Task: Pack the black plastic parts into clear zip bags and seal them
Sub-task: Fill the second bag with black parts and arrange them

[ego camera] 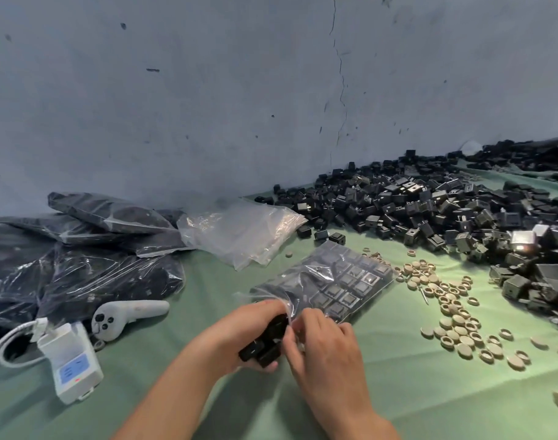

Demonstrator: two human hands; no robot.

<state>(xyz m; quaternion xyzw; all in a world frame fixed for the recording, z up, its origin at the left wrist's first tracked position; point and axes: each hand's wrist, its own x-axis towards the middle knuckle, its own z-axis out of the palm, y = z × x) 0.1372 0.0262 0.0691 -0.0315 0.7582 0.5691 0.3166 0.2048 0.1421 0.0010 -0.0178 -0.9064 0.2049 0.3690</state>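
A clear zip bag (338, 281) lies on the green cloth in front of me, its far part filled with rows of black plastic parts. My left hand (239, 331) grips a stack of black parts (266, 342) at the bag's near opening. My right hand (325, 341) pinches the bag's open edge beside them. A large heap of loose black parts (436, 204) spreads along the wall to the right.
Filled bags (90, 258) are piled at the left, with an empty clear bag (239, 233) behind. A white controller (128, 315) and a white charger box (69, 360) with cable lie at the left. Several tan rings and discs (455, 312) are scattered at the right.
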